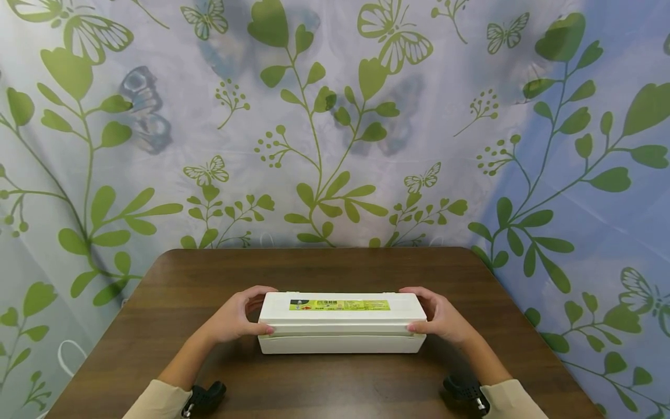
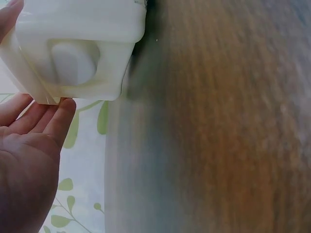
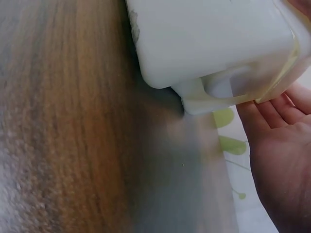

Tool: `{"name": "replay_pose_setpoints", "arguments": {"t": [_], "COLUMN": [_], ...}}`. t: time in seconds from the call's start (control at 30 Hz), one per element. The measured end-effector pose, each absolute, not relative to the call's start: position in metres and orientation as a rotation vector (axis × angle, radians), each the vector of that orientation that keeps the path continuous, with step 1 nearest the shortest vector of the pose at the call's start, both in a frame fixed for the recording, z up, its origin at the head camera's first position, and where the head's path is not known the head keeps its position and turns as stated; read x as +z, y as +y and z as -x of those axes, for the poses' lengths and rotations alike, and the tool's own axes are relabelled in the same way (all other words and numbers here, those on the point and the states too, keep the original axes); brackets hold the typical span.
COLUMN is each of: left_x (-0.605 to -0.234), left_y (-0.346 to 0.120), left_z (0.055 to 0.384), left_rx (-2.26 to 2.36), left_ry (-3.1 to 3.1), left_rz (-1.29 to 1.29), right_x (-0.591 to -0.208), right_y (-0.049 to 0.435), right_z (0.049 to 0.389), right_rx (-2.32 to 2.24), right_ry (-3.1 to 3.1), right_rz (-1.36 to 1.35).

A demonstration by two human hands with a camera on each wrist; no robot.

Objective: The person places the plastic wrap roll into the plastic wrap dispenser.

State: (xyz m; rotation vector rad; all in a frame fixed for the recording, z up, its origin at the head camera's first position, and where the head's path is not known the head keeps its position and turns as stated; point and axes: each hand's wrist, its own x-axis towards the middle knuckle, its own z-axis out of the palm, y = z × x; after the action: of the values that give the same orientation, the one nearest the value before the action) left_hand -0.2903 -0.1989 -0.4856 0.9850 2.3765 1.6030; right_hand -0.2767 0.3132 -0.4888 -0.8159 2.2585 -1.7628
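A long white cling film box (image 1: 340, 329) with a green and yellow label on its lid lies crosswise before me, its lid down. My left hand (image 1: 243, 313) grips its left end, thumb on the front and fingers at the back. At the right end my right hand (image 1: 437, 314) holds it the same way. The left wrist view shows a round white plug (image 2: 74, 63) in the box's end, with the left fingers (image 2: 60, 121) against the far side. A similar recess appears in the right wrist view beside the right fingers (image 3: 252, 116). Whether the box touches the table cannot be told.
The brown wooden table (image 1: 335, 384) has rounded far corners. Right behind it hangs a pale curtain (image 1: 324, 145) printed with green leaves and butterflies. A black wrist strap (image 1: 206, 398) sits on each forearm, close above the tabletop.
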Motion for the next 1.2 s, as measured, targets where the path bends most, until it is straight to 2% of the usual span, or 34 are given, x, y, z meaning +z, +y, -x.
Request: {"name": "replay_pose_setpoints", "arguments": {"t": [1.2], "left_x": [-0.4807], "left_y": [-0.1999], "left_z": [0.2809], "left_rx": [1.525], "left_ry": [2.455], "left_rz": [-0.971], "right_x": [-0.4929], "right_y": [0.3166], "right_z": [0.2752], "right_rx": [-1.757], "right_ry": [2.233], "right_rz": [0.812]}}
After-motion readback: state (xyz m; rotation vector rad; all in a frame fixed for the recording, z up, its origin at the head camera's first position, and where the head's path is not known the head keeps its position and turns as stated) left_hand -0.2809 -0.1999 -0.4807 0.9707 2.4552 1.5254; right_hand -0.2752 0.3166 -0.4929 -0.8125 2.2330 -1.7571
